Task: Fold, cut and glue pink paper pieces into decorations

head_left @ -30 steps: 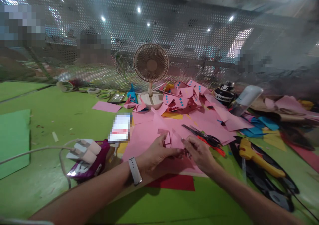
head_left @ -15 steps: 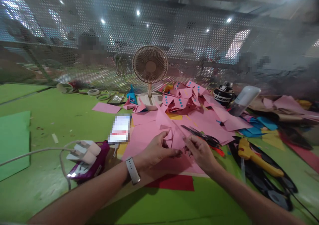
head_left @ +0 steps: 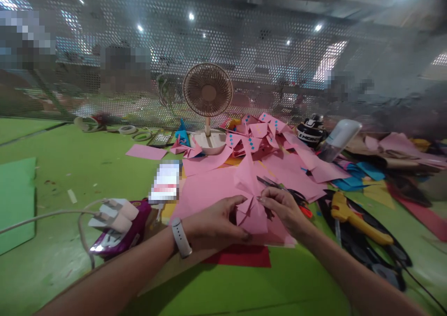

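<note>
A folded pink paper piece (head_left: 252,213) with creased flaps and a tall point stands between my hands. My left hand (head_left: 218,219), with a white watch at the wrist, grips its left side between thumb and fingers. Fingers of my right hand (head_left: 281,206) are pinched at its right edge. Beneath lie flat pink paper sheets (head_left: 202,190) and a red sheet (head_left: 240,256). Scissors (head_left: 295,195) with black and orange handles rest just behind my right hand.
A small fan (head_left: 208,92) stands at the back beside a pile of folded pink paper (head_left: 260,134). On the right lies a yellow glue gun (head_left: 359,220). A phone (head_left: 165,182) and a purple box with plugs (head_left: 122,227) sit left. A perforated screen (head_left: 132,101) closes off the back.
The folded paper has turned and lowered between my hands, so its creased flaps face me. My right hand has shifted slightly up and right. The view has moved a little.
</note>
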`<action>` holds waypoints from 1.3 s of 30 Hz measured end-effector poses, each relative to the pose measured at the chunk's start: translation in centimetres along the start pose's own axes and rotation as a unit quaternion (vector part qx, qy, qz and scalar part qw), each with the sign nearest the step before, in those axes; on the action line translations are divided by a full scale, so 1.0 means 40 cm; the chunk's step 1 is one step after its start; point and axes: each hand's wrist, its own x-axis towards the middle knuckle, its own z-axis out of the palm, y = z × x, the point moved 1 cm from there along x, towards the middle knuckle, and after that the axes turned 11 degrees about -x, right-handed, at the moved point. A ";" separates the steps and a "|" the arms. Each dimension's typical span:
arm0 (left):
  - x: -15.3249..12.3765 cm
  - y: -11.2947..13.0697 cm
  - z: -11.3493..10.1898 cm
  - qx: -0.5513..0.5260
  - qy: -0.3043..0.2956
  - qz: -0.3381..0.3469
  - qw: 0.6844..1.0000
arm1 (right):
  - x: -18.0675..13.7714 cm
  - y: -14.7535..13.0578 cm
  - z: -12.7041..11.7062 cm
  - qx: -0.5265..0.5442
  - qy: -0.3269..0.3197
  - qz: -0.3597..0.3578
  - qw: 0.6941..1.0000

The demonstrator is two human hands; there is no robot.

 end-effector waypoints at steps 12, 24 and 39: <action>0.030 0.030 -0.045 -0.254 0.210 0.149 0.932 | 0.011 0.005 0.013 0.204 0.085 0.052 0.974; 0.032 0.001 -0.030 -0.153 0.216 0.071 0.962 | 0.018 0.010 0.006 0.156 0.175 0.059 0.970; 0.040 0.031 -0.079 -0.319 0.358 0.188 0.857 | 0.006 -0.005 0.020 0.166 0.098 0.072 0.979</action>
